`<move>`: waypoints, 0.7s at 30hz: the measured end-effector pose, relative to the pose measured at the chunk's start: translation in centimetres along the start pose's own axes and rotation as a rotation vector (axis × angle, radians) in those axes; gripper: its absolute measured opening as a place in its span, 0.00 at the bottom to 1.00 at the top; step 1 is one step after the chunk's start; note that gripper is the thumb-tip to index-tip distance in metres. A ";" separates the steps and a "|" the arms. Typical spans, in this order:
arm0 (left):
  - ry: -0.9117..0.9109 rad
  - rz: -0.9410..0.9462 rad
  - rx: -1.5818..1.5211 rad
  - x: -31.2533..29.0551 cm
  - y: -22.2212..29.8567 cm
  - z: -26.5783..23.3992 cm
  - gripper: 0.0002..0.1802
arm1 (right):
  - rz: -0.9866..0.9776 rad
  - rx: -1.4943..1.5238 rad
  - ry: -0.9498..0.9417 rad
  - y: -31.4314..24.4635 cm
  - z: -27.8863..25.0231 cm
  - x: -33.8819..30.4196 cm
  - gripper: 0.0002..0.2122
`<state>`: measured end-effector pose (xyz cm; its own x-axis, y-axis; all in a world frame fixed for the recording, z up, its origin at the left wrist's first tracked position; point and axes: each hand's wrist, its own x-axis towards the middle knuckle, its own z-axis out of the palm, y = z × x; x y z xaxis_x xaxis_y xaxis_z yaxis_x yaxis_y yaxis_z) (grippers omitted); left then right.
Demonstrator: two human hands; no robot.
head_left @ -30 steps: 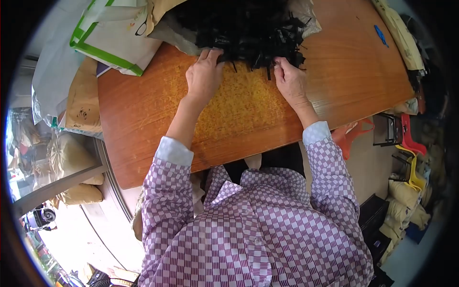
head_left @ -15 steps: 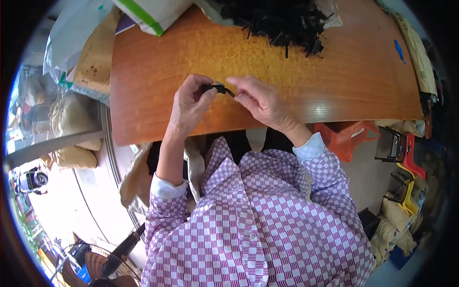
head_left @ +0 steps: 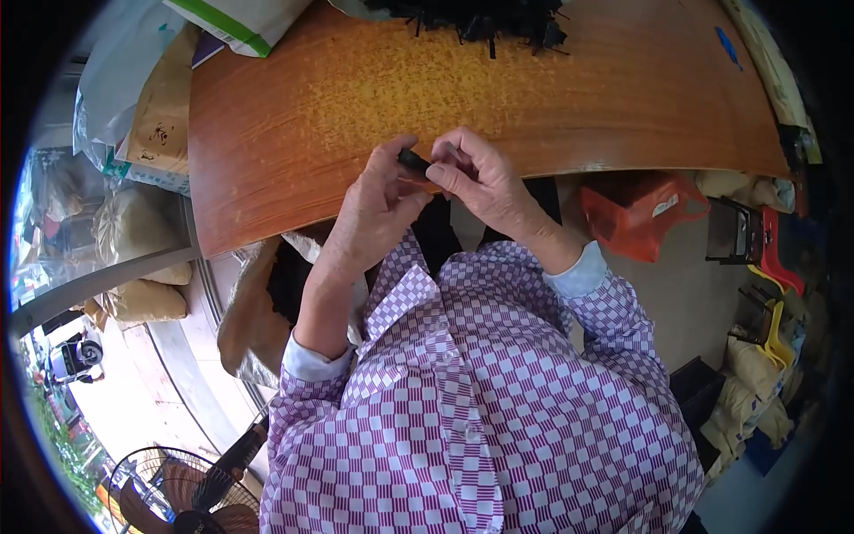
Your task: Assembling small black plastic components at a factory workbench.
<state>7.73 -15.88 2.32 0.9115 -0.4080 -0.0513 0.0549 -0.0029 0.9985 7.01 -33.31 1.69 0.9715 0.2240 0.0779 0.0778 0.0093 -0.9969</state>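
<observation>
A small, dark black strip-like piece is held up between my two hands, just above the table's near edge. My left hand is curled at its left end, the index finger along it and the thumb lower down. My right hand pinches the other end, with the thumb pressed on it and the fingers bent behind. Fingers cover much of the piece, so its exact kind is unclear. At the far edge of the view lies a heap of similar black pieces on a pale plastic bag.
The brown wooden table has a worn yellowish patch. A blue strip lies at its right. Bags and a carton stand at left. An open sack is below the table's edge, a red bag right, a fan lower left.
My hands have come closer together and nearer to my body, with the black piece now more hidden by the fingers. The view has shifted, so the black heap sits higher.
</observation>
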 end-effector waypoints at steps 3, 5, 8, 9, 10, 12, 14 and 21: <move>-0.005 -0.022 0.261 0.0 0.4 1.1 0.26 | 0.062 0.030 -0.011 0.3 -0.3 -0.7 0.08; -0.006 -0.025 0.313 0.1 0.3 1.5 0.26 | 0.045 -0.002 0.001 1.1 -0.1 -1.0 0.08; 0.002 -0.036 0.321 0.0 -0.4 1.7 0.26 | 0.064 0.091 0.063 1.6 0.2 -1.1 0.08; -0.001 -0.044 0.276 0.0 -0.9 1.7 0.27 | 0.066 0.094 0.064 1.6 0.3 -1.1 0.08; -0.001 -0.048 0.276 -0.1 -1.1 1.8 0.27 | 0.106 0.145 0.072 1.5 0.4 -1.0 0.08; 0.036 -0.045 0.257 -0.2 -1.4 2.2 0.26 | 0.148 0.198 0.079 1.6 0.5 -1.0 0.08; 0.059 -0.033 0.181 0.0 -1.2 2.5 0.25 | 0.216 0.237 0.055 1.8 0.3 -1.2 0.07; 0.082 -0.077 0.078 0.4 -0.4 2.0 0.19 | 0.200 0.028 0.002 0.3 0.0 -1.7 0.12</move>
<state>7.25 -17.81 1.99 0.9361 -0.3283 -0.1263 0.0972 -0.1035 0.9899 5.37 -33.73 1.24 0.9674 0.2219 -0.1218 -0.1231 -0.0081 -0.9924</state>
